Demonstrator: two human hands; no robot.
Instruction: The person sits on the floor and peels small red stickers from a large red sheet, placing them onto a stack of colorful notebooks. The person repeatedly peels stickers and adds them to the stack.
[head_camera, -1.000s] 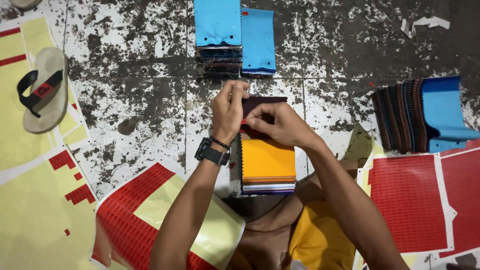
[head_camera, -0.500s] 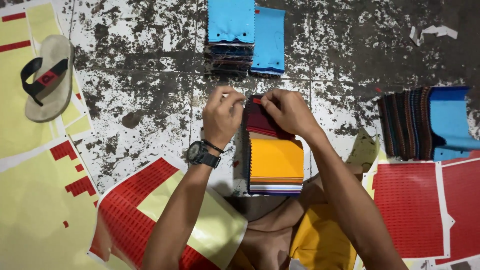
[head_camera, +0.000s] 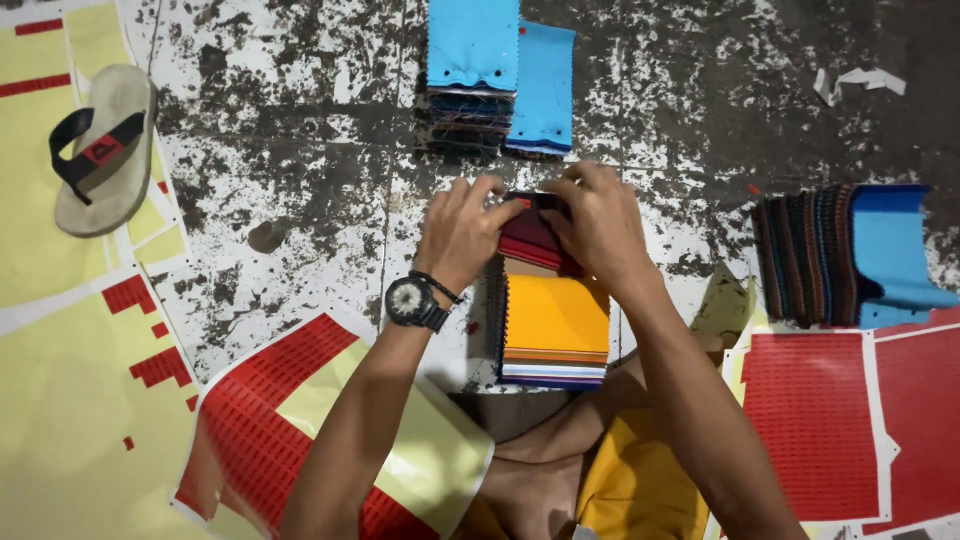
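Both grips are pinching shut: our left hand (head_camera: 462, 232) and right hand (head_camera: 600, 222) are clamping the top edge of the swatch stack (head_camera: 555, 310) lying on the floor (head_camera: 300, 170). Bare floor is separating it from the blue-topped pile (head_camera: 498, 75) ahead and the fanned stack (head_camera: 845, 255) rightward.

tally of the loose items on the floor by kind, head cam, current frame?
Fabric swatch stacks: 3, one under both hands, one blue-topped at top, one at right
Sandal: 1
Wristwatch: 1, on left hand; right hand bare
White paper scrap: 1
Total: 6, red and yellow sheets uncounted
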